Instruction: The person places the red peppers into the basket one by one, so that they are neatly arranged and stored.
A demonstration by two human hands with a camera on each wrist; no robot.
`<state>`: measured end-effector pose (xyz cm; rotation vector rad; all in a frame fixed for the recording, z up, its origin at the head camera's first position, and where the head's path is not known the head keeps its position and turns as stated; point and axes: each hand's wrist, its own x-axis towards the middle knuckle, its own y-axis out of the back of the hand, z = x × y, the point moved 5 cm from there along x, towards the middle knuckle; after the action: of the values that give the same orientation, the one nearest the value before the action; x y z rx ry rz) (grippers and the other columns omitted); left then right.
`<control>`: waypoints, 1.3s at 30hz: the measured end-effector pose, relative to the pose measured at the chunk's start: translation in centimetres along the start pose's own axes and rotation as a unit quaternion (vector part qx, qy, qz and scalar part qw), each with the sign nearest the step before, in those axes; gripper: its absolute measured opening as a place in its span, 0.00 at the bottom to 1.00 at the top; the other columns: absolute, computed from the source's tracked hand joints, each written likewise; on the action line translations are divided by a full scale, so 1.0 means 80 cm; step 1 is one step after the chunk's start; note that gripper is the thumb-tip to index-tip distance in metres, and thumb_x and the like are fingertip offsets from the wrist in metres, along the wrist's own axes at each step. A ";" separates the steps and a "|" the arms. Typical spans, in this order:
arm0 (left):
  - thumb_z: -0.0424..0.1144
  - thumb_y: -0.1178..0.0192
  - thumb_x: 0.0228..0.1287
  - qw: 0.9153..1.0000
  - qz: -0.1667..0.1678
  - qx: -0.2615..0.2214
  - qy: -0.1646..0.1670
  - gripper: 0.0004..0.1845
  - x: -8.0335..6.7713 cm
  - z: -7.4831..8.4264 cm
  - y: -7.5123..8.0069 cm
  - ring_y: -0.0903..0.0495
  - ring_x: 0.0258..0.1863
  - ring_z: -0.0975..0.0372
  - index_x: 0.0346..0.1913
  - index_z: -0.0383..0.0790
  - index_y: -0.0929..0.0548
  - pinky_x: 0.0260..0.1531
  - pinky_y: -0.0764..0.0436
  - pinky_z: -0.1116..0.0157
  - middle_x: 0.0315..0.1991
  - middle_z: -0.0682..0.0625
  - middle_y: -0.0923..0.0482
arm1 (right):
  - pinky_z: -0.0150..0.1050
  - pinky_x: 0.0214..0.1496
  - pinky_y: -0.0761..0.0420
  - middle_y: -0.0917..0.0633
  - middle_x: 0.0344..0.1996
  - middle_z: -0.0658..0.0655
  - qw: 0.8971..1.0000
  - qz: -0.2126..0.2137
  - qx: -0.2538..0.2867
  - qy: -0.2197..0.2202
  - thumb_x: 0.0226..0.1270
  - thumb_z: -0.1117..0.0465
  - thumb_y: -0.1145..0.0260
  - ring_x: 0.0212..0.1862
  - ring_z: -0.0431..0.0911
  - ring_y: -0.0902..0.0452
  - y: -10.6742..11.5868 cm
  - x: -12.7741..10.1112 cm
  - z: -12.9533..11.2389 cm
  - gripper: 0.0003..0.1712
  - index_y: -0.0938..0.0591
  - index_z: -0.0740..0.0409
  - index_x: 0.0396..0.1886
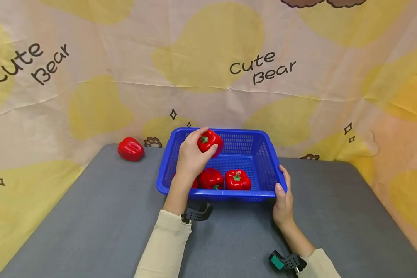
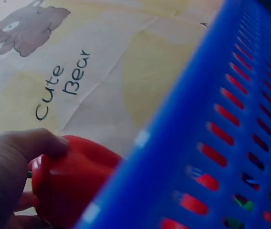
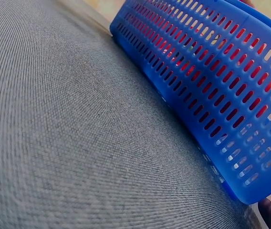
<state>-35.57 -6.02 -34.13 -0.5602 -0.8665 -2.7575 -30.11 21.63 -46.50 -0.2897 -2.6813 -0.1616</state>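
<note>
a printed backdrop cloth (image 1: 208, 58) hangs behind the scene, cream with large yellow blotches; the words "cute bear" (image 1: 262, 68) are legible in dark script near its centre and again at the upper left, and the same words appear in the left wrist view beside a brown bear figure (image 2: 28, 26). small diamond stars and brown paw-like marks dot the lower part of the cloth. in front of it lies a grey, finely woven surface (image 1: 90, 224). a blue perforated basket (image 1: 264, 154) stands on this surface close to the backdrop. the left hand (image 1: 191, 158) reaches over the basket's near rim, its fingers and thumb curled round a red bell pepper (image 1: 209, 141) held above the basket's interior, green stem facing the camera. two more red peppers (image 1: 224, 179) rest side by side on the basket floor against the near wall, and a further red shape is partly hidden behind the left wrist. the right hand (image 1: 283, 197) is at the basket's near right corner, thumb over the rim and fingers against the outer wall, gripping it. another red pepper (image 1: 130, 149) lies on the surface to the left of the basket, apart from it, at the foot of the cloth. both forearms wear cream sleeves (image 1: 165, 247) and dark wrist straps. the right wrist view shows the basket's slotted wall (image 3: 212, 81) resting on the grey weave.
</note>
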 end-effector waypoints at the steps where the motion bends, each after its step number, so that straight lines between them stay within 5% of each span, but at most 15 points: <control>1: 0.45 0.31 0.63 1.000 -0.011 0.005 0.010 0.30 0.000 -0.003 -0.002 0.21 0.62 0.52 0.68 0.50 0.24 0.52 0.13 0.51 0.66 0.47 0.23 | 0.24 0.62 0.32 0.31 0.73 0.60 1.000 -0.001 -0.003 -0.003 0.72 0.55 0.58 0.64 0.38 0.31 0.000 0.000 0.000 0.35 0.39 0.44 0.79; 7: 0.48 0.30 0.61 0.993 -0.084 0.047 0.068 0.34 -0.003 -0.017 -0.016 0.25 0.66 0.50 0.70 0.53 0.26 0.53 0.15 0.47 0.69 0.46 0.26 | 0.25 0.63 0.32 0.32 0.74 0.60 1.000 -0.009 -0.013 -0.011 0.72 0.54 0.59 0.64 0.38 0.32 -0.002 0.000 0.000 0.35 0.40 0.43 0.79; 11: 0.47 0.30 0.61 0.989 -0.104 0.067 0.085 0.34 -0.004 -0.022 -0.020 0.25 0.66 0.49 0.71 0.54 0.27 0.54 0.15 0.46 0.69 0.46 0.27 | 0.26 0.63 0.32 0.32 0.74 0.59 1.000 -0.007 -0.016 -0.013 0.72 0.54 0.59 0.64 0.38 0.32 -0.001 0.001 0.000 0.35 0.40 0.42 0.79; 24: 0.48 0.30 0.61 0.986 -0.122 0.073 0.090 0.36 -0.006 -0.027 -0.025 0.26 0.67 0.49 0.72 0.54 0.29 0.56 0.17 0.44 0.69 0.45 0.28 | 0.27 0.64 0.33 0.34 0.75 0.59 0.999 -0.011 -0.025 -0.022 0.72 0.52 0.59 0.65 0.36 0.34 -0.001 0.001 0.000 0.35 0.41 0.42 0.79; 39: 0.49 0.29 0.61 0.977 -0.151 0.133 0.077 0.39 -0.006 -0.028 -0.037 0.25 0.67 0.49 0.74 0.54 0.33 0.57 0.17 0.43 0.70 0.46 0.29 | 0.26 0.64 0.32 0.33 0.75 0.58 1.000 -0.008 -0.025 -0.015 0.73 0.53 0.59 0.66 0.38 0.33 -0.001 0.001 0.002 0.35 0.41 0.43 0.79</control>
<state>-36.64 -4.90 -37.51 -0.1743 -1.3510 -2.8228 -30.27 21.57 -46.60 -0.2896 -2.7118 -0.2319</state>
